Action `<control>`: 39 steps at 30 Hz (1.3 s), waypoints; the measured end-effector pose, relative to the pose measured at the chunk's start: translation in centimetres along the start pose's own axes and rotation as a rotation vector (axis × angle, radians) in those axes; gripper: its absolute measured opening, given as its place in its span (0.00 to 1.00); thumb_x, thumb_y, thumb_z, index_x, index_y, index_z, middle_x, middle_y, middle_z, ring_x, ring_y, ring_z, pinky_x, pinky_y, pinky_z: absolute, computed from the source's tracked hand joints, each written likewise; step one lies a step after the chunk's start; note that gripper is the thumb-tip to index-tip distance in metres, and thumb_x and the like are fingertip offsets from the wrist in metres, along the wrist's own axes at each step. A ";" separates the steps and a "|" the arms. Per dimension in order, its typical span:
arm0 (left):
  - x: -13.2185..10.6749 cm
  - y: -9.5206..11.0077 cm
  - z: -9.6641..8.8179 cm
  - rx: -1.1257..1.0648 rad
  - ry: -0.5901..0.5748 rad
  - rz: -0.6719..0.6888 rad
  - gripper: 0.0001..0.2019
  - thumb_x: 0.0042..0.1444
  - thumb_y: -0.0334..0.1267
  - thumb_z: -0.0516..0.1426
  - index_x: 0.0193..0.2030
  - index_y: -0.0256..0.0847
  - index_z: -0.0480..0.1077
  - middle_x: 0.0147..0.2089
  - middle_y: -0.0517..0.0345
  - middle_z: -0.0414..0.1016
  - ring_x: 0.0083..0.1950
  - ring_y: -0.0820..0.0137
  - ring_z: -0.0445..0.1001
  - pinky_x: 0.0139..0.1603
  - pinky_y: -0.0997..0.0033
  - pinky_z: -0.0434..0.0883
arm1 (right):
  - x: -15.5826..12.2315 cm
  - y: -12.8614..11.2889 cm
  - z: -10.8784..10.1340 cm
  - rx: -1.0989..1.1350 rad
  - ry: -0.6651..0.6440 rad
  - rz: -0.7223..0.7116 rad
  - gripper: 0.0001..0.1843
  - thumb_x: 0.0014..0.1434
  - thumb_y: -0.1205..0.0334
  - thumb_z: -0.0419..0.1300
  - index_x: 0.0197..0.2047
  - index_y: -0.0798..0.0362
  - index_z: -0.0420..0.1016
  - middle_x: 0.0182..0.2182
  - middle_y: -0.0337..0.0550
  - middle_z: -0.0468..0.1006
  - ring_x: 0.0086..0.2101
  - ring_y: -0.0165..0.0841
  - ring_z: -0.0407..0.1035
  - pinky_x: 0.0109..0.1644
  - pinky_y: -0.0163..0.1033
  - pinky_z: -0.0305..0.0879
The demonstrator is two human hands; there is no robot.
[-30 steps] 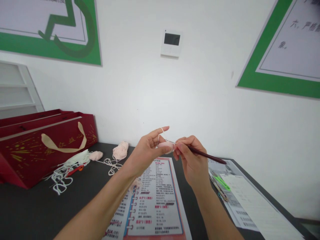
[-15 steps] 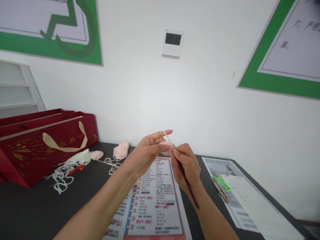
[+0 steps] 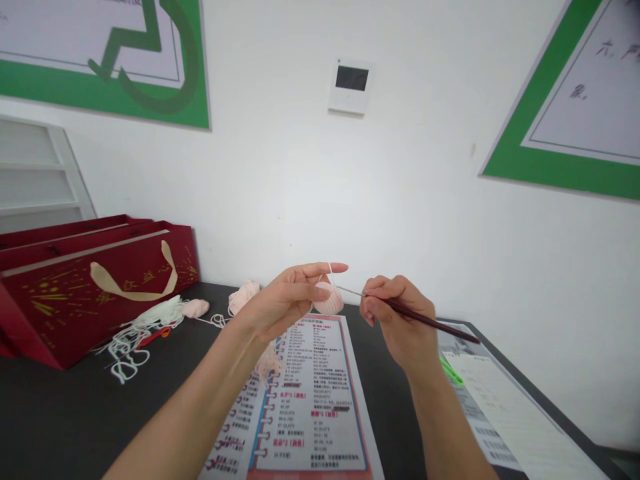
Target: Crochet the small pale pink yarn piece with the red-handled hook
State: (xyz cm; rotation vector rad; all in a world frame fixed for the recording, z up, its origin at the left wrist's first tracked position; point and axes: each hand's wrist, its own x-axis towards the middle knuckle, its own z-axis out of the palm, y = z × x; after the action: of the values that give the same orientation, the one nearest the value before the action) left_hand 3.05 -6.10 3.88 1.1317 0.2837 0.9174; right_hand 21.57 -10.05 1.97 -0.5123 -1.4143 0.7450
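My left hand is raised over the dark table and pinches a small round pink crochet piece, with pale yarn looped over the outstretched forefinger. My right hand is closed on a dark red crochet hook. The hook's thin metal tip points left and reaches the pink piece. Its handle sticks out to the right. Pale yarn hangs down below my left wrist.
A spiral-bound printed sheet lies under my hands. Papers and a green tool sit at the right. Pink yarn balls, loose white yarn and a red gift bag are at the left, against the wall.
My right hand swung the hook down toward my wrist, then drew back to the right with the handle pointing right again. The pink piece dropped slightly in my left hand.
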 end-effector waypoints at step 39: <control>0.4 -1.6 1.3 0.264 0.109 0.144 0.20 0.50 0.31 0.64 0.52 0.39 0.72 0.26 0.66 0.71 0.29 0.77 0.68 0.35 0.73 0.63 | 0.5 2.0 1.3 0.244 0.092 0.188 0.09 0.57 0.64 0.64 0.27 0.53 0.70 0.20 0.32 0.67 0.21 0.22 0.59 0.24 0.28 0.55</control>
State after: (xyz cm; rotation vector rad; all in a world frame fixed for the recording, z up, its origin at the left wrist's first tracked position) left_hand 4.93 -6.81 3.14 1.3598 0.4261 1.0938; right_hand 19.99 -8.48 1.07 -0.4860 -1.1810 1.0181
